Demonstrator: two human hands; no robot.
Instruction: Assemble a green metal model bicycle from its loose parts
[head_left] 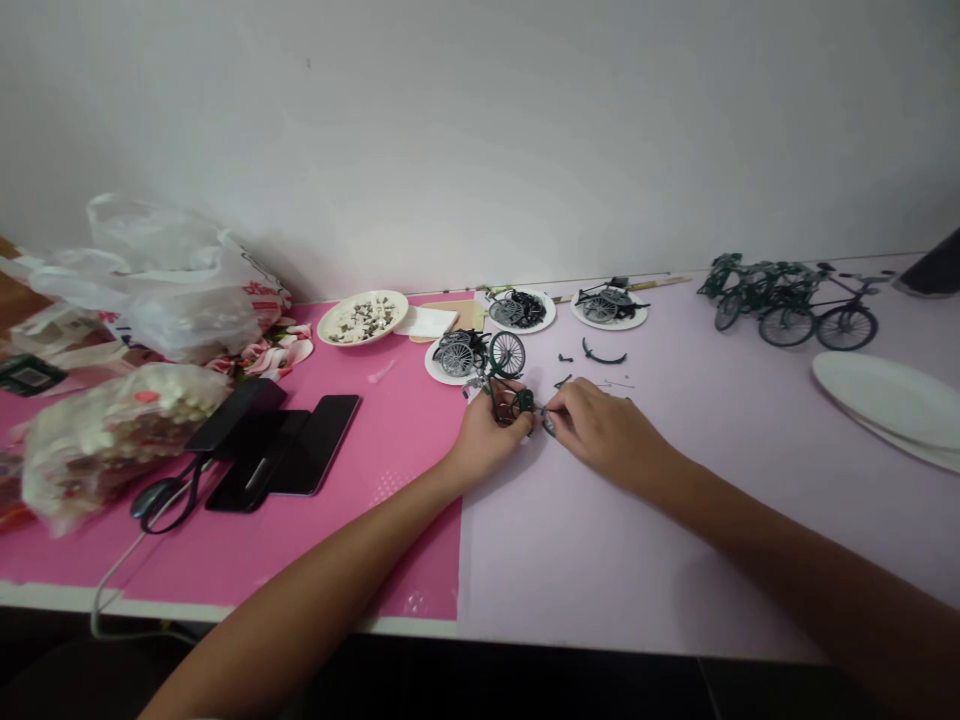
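My left hand (487,432) is closed around a dark green miniature bicycle (507,356), whose spoked wheel stands up above my fingers. My right hand (604,428) pinches at the bicycle's other end, where a small grey part (547,422) shows between both hands. Its exact shape is mostly covered by my fingers. Just beyond my right hand lie a curved green piece (604,354), a short green piece (565,358) and thin pins (618,384). A white plate (439,371) of grey spoked wheels sits behind my left hand.
Two more plates of dark parts (523,310) (609,308) stand by the wall. A bowl of small pieces (363,318) is left of them. Several built miniature bicycles (817,312) and stacked white plates (892,400) are at right. Phones (319,445) and plastic bags (165,290) lie left.
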